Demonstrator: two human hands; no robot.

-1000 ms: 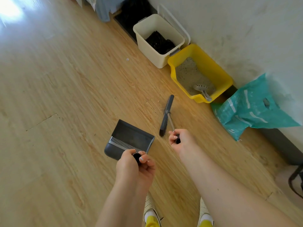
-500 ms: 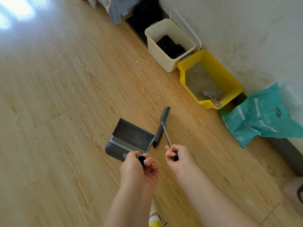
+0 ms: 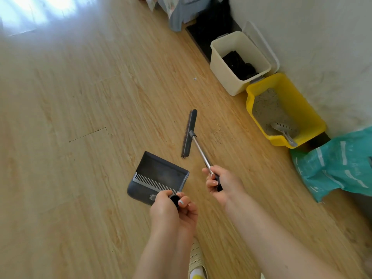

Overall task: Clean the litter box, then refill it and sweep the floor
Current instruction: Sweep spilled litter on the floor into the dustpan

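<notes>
A dark grey dustpan (image 3: 159,175) with a comb edge lies on the wooden floor. My left hand (image 3: 173,212) grips the top of its upright handle. My right hand (image 3: 223,184) grips the black end of a broom's metal handle. The broom head (image 3: 189,133) rests on the floor just beyond the dustpan, bristles facing left. The yellow litter box (image 3: 308,109) stands against the wall on the right, holding grey litter and a grey scoop (image 3: 283,130). A few litter grains (image 3: 216,135) lie scattered on the floor between broom and box.
A cream bin (image 3: 227,77) with a black liner and open lid stands beside the litter box. A teal litter bag (image 3: 338,166) slumps against the wall at right. Cloth (image 3: 181,11) hangs at the top. My slippered foot (image 3: 196,260) shows at the bottom.
The broom head has swung away from the dustpan's edge, farther out on the floor toward the litter box. The camera view has shifted slightly; both hands keep their grips.
</notes>
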